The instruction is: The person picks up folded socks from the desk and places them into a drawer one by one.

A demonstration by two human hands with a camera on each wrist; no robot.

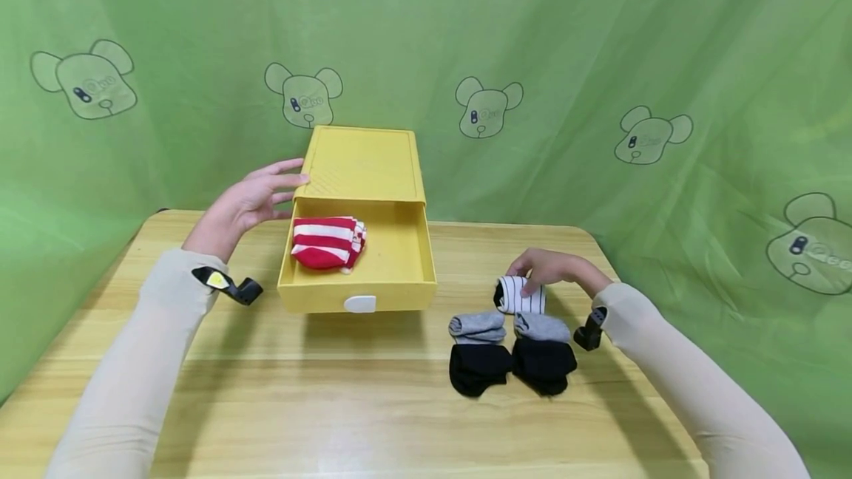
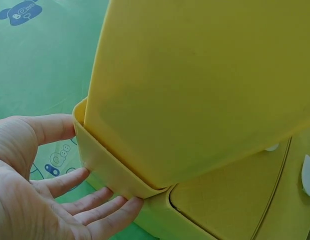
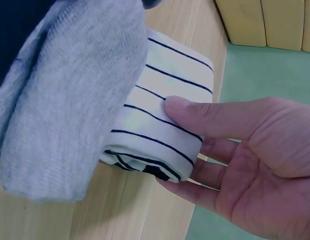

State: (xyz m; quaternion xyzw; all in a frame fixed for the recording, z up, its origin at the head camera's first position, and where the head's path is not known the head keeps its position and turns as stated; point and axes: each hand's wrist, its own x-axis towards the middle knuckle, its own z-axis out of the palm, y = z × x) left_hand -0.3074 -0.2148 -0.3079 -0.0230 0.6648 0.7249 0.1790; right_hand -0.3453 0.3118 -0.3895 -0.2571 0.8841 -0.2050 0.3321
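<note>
A yellow drawer box (image 1: 362, 165) stands at the back of the table, its drawer (image 1: 399, 242) pulled out. Inside, at the left, lies a folded red-and-white striped sock bundle (image 1: 326, 242). My left hand (image 1: 249, 202) touches the left side of the box with spread, fairly straight fingers; the left wrist view shows the fingertips (image 2: 127, 202) on its casing. On the right, my right hand (image 1: 549, 268) pinches a rolled white sock bundle with black stripes (image 3: 160, 105), the thumb on top and fingers beneath. Close beside it is a folded grey sock bundle (image 3: 80, 100).
Nearer me on the wooden table (image 1: 319, 420) are two grey sock bundles (image 1: 475, 326) side by side. Two black sock bundles (image 1: 479, 368) lie in front of them. A green curtain (image 1: 566, 35) with bear-head prints hangs behind the table.
</note>
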